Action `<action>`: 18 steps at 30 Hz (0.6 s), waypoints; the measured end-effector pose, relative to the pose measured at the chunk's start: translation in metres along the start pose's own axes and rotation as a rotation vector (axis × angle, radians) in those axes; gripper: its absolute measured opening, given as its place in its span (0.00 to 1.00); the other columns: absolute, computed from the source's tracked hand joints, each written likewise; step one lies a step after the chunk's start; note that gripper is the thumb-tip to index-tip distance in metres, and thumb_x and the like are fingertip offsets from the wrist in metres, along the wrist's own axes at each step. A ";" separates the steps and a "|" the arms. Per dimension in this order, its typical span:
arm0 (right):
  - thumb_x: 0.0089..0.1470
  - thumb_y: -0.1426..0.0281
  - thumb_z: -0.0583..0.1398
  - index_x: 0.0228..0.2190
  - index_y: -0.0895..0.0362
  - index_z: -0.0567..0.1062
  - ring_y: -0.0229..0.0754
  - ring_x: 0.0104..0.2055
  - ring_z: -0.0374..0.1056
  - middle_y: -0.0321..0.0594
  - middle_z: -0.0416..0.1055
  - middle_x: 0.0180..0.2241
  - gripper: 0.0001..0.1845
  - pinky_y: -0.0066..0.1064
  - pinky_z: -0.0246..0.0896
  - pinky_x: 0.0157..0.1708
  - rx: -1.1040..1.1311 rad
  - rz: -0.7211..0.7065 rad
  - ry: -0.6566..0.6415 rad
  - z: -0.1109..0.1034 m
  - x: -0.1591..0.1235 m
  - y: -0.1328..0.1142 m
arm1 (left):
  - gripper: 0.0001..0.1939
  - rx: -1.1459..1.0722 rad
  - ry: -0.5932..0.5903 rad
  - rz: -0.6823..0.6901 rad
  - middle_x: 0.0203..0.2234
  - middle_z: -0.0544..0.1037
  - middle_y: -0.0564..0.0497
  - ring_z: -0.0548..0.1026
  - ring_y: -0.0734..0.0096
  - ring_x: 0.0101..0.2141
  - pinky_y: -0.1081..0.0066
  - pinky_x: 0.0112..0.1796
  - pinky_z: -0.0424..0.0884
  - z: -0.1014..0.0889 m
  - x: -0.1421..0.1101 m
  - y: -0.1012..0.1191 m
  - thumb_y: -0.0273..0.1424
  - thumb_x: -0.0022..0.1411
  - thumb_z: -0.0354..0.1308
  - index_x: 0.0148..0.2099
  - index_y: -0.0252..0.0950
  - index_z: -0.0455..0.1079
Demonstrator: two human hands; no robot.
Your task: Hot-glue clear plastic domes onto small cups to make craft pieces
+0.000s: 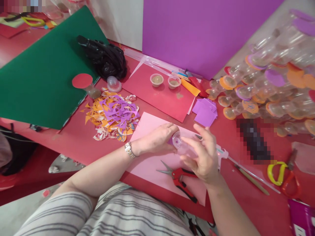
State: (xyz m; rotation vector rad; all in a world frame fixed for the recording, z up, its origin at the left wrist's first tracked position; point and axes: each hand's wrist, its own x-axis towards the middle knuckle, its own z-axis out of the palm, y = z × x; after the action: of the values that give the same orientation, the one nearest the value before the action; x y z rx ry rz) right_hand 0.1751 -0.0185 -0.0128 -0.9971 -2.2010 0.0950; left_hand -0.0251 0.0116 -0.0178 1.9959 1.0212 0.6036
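My left hand point(157, 139), with a watch on its wrist, and my right hand point(203, 154) both grip a small clear plastic cup point(180, 146) held on its side above a pink sheet point(147, 164). The left fingers close on the cup's purple-covered end; the right fingers wrap its other end. Red-handled scissors point(178, 178) lie on the pink sheet just below my hands. A white glue gun point(221, 154) lies right of my right hand, partly hidden by it.
A heap of orange and purple paper scraps point(113, 116) lies to the left. Purple squares point(205, 111), two small filled cups point(164, 80), a green board point(41, 82), a purple board point(204, 32), a black bag point(105, 59) and a pile of finished cups point(270, 82) ring the red table point(73, 141).
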 end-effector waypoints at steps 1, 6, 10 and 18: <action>0.63 0.49 0.52 0.48 0.52 0.75 0.56 0.62 0.62 0.48 0.62 0.61 0.24 0.58 0.55 0.64 -0.006 -0.003 -0.025 0.002 -0.001 0.000 | 0.15 0.006 0.005 -0.004 0.35 0.70 0.50 0.67 0.70 0.34 0.69 0.37 0.67 0.000 0.000 0.000 0.26 0.53 0.65 0.40 0.35 0.63; 0.62 0.50 0.55 0.41 0.52 0.77 0.57 0.63 0.60 0.46 0.60 0.63 0.21 0.61 0.50 0.65 -0.039 -0.013 -0.062 0.008 -0.003 0.001 | 0.13 -0.026 -0.040 0.021 0.37 0.70 0.49 0.68 0.70 0.34 0.69 0.37 0.67 -0.005 -0.002 0.002 0.24 0.55 0.64 0.42 0.33 0.65; 0.61 0.51 0.57 0.37 0.54 0.78 0.58 0.64 0.58 0.45 0.57 0.65 0.20 0.62 0.49 0.65 -0.052 -0.010 -0.096 0.010 -0.002 0.001 | 0.08 -0.043 -0.050 0.035 0.37 0.70 0.48 0.68 0.71 0.34 0.70 0.37 0.68 -0.006 -0.003 0.002 0.23 0.59 0.61 0.40 0.33 0.67; 0.62 0.53 0.57 0.41 0.52 0.78 0.57 0.63 0.61 0.45 0.63 0.62 0.18 0.61 0.54 0.64 0.005 -0.009 -0.067 0.007 0.000 -0.002 | 0.10 -0.030 -0.036 0.016 0.36 0.70 0.49 0.68 0.71 0.33 0.69 0.37 0.69 -0.005 -0.001 0.000 0.24 0.57 0.63 0.40 0.33 0.67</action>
State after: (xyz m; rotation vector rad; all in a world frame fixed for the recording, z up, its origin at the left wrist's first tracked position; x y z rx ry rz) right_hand 0.1699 -0.0187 -0.0173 -0.9944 -2.2645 0.1322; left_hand -0.0290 0.0131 -0.0151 1.9833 0.9693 0.5866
